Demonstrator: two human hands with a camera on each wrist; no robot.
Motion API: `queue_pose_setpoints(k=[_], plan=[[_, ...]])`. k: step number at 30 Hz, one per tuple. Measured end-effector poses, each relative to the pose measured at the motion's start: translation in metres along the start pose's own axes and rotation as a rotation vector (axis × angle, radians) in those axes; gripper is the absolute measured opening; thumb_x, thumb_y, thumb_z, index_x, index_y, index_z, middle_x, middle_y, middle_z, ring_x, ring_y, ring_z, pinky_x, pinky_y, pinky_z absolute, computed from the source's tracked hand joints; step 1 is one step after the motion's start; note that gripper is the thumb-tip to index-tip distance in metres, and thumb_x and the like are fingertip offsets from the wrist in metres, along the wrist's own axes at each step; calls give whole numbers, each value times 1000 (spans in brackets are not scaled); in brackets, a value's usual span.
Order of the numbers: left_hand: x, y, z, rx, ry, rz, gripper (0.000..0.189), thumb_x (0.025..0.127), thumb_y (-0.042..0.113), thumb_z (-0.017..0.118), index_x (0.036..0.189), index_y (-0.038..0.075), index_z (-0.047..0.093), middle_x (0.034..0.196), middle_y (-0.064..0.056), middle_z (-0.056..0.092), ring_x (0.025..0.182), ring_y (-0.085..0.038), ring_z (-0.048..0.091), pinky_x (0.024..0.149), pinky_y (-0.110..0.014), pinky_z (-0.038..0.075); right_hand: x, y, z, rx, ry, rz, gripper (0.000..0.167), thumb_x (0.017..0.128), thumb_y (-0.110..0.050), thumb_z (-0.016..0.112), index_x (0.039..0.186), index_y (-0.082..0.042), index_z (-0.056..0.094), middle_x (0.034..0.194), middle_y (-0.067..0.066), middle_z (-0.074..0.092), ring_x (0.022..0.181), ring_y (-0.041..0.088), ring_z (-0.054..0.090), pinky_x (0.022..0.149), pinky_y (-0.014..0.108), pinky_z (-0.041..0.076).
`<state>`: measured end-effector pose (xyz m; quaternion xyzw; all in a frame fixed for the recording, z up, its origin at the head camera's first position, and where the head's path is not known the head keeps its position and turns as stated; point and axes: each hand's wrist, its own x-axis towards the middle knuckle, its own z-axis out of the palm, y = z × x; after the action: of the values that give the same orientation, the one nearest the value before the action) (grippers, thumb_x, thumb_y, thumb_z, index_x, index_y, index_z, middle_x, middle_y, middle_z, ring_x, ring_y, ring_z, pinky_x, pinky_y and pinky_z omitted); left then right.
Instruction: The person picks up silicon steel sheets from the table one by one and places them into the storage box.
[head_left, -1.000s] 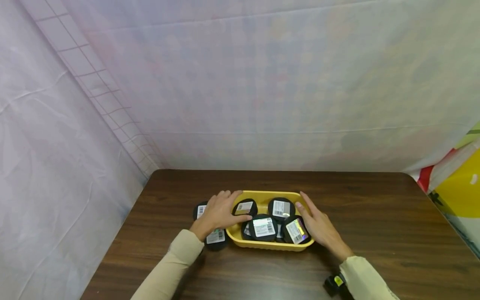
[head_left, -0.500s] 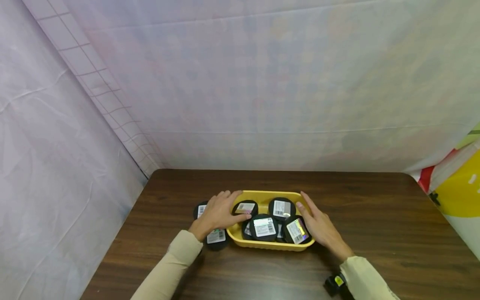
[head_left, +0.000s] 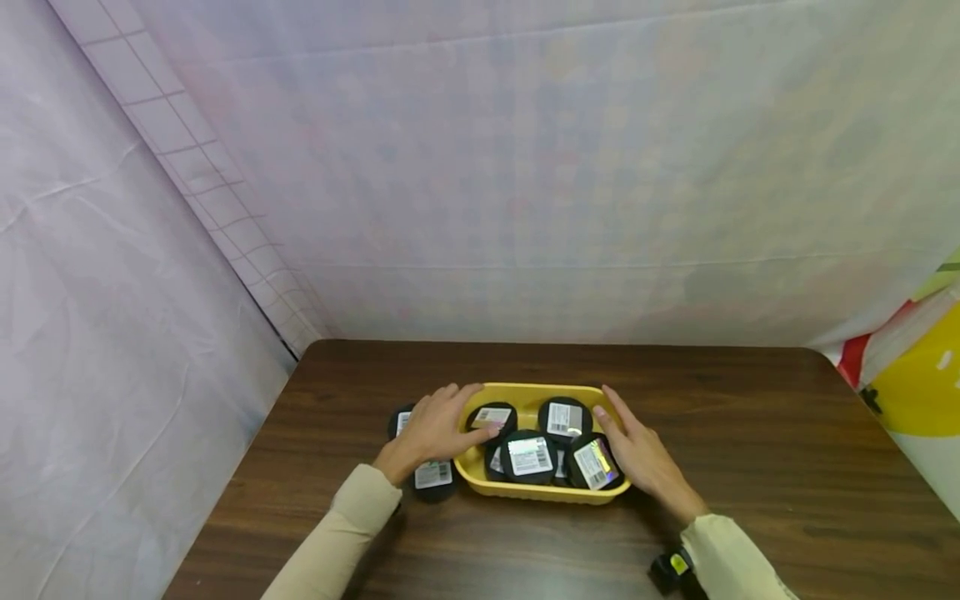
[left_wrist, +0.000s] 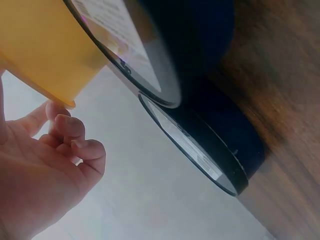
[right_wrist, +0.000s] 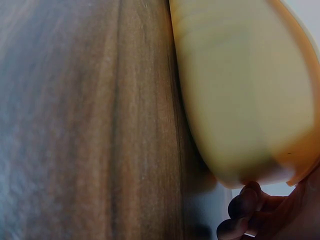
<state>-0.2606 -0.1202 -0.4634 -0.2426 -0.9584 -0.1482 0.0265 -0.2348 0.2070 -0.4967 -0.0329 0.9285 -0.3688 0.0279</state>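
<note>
A yellow plastic basket [head_left: 540, 494] sits on the table and holds several black round tubs [head_left: 528, 457] with white barcode labels, some overlapping. My left hand [head_left: 431, 429] grips its left end, thumb over the rim and fingers toward the back corner. In the left wrist view, the left hand's fingers [left_wrist: 92, 155] are bent at the basket's edge [left_wrist: 45, 45]. On the opposite end, my right hand [head_left: 647, 458] holds the rim with its thumb on the inner side. The right wrist view shows curled fingers [right_wrist: 245, 202] against the basket's outer wall [right_wrist: 240, 90].
Two more black round tubs [head_left: 433, 482] stand on the table left of the basket, partly hidden by the left hand. A small black device [head_left: 670, 570] with a yellow sticker is by the right sleeve. White cloth [head_left: 525, 183] hangs behind the brown wooden table [head_left: 765, 450].
</note>
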Motion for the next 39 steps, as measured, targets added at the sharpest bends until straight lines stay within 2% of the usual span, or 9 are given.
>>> queue_pose_setpoints(k=[12, 21, 26, 34, 39], plan=[[-5, -4, -1, -60, 8, -25, 73, 91, 63, 57, 147, 19, 47, 109, -4, 61, 85, -15, 51, 77, -37, 46, 0, 1, -2, 6, 7, -4, 70, 102, -64, 22, 161, -28, 13, 153, 26, 36, 131, 57, 38, 103, 70, 31], [-9, -9, -4, -84, 38, -20, 67, 93, 57, 60, 146, 17, 49, 102, 0, 60, 80, -12, 52, 69, -31, 46, 1, 2, -2, 6, 14, -11, 69, 102, -64, 23, 161, -28, 14, 151, 27, 38, 130, 57, 40, 102, 70, 32], [-11, -15, -5, -79, 40, -29, 66, 94, 55, 60, 147, 18, 47, 106, -3, 60, 84, -14, 55, 70, -34, 47, 3, 3, -2, 4, 22, -14, 69, 102, -63, 24, 160, -27, 16, 150, 27, 39, 129, 56, 42, 101, 69, 33], [-17, -23, -8, -61, 64, -27, 65, 93, 53, 62, 147, 19, 47, 99, -5, 59, 72, -12, 49, 60, -30, 42, 3, 4, -1, 3, 18, -14, 69, 102, -63, 24, 160, -27, 16, 150, 27, 39, 129, 57, 42, 101, 69, 33], [-24, -31, -11, -79, 84, -53, 63, 92, 50, 64, 145, 18, 49, 100, -7, 60, 77, -13, 53, 64, -33, 45, 2, 4, -1, 3, 18, -10, 70, 102, -64, 23, 160, -28, 15, 151, 26, 38, 130, 57, 41, 102, 69, 33]])
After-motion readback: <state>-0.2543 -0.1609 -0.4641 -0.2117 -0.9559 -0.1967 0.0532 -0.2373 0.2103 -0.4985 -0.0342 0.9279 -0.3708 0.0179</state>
